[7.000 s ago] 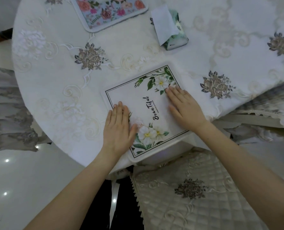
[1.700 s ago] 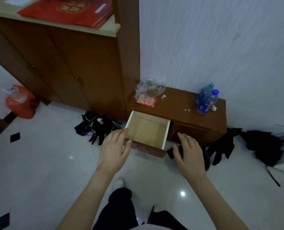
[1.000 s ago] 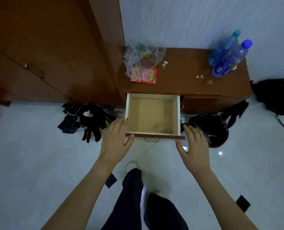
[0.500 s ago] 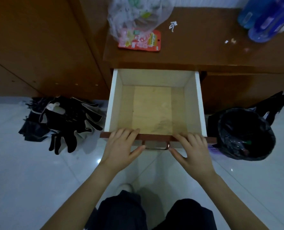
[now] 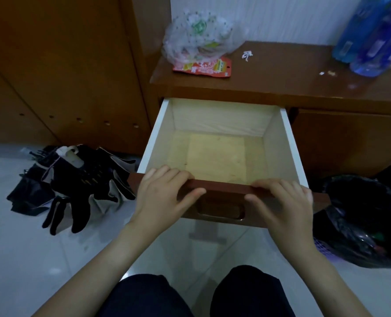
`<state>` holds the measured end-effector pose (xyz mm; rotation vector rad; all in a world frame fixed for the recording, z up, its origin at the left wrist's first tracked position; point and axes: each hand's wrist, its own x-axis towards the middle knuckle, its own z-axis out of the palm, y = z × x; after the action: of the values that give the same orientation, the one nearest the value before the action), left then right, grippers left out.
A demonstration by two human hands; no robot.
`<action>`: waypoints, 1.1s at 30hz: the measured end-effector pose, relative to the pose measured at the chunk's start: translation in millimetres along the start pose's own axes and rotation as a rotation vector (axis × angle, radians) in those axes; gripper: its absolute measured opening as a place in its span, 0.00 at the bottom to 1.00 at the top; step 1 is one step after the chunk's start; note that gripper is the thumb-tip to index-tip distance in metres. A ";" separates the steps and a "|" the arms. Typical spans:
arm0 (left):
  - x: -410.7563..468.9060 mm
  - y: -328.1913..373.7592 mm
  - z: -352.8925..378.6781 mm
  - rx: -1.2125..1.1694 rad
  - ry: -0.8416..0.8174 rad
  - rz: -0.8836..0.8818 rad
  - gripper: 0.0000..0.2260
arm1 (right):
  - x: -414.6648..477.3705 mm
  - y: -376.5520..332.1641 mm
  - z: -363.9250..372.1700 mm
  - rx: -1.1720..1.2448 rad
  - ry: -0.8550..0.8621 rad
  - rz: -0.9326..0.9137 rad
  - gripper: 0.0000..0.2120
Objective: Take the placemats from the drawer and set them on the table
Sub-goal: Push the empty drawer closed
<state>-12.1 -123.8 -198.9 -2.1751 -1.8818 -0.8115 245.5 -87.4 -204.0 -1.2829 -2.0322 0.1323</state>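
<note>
The drawer [image 5: 290, 143] of the low brown cabinet stands pulled out, with white side walls and a pale wooden bottom. Nothing lies inside it; no placemat is in view. My left hand [image 5: 160, 197] grips the left part of the brown drawer front [image 5: 222, 202], fingers hooked over its top edge and thumb on the face. My right hand [image 5: 286, 204] grips the right part of the front the same way. A metal handle sits on the front between my hands.
The low cabinet top [image 5: 281, 81] carries a plastic bag of snacks [image 5: 199, 42], a red packet [image 5: 203, 67] and blue bottles [image 5: 373, 33]. Black gloves and cloth [image 5: 75, 181] lie on the floor at left. A bin with a black bag [image 5: 368, 220] stands at right. A tall wooden cupboard [image 5: 64, 65] rises at left.
I left the table and placemat and came to the drawer. Both hands moved onto the drawer front and closed over its top edge; my view dropped closer to the drawer.
</note>
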 end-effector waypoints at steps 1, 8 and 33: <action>3.3 -1.1 0.7 0.006 -0.005 -0.006 0.21 | 3.2 0.8 1.6 0.010 0.009 -0.002 0.15; 37.8 -6.0 10.0 0.035 -0.086 -0.050 0.22 | 38.1 18.6 11.8 0.078 -0.001 0.034 0.16; 196.6 -77.9 51.6 0.096 -0.129 -0.006 0.34 | 124.8 38.2 47.4 0.058 0.021 0.187 0.36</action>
<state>-58.2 86.0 -164.0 -2.2121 -1.9442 -0.5816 214.0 47.2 -191.4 -1.4298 -1.8749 0.2608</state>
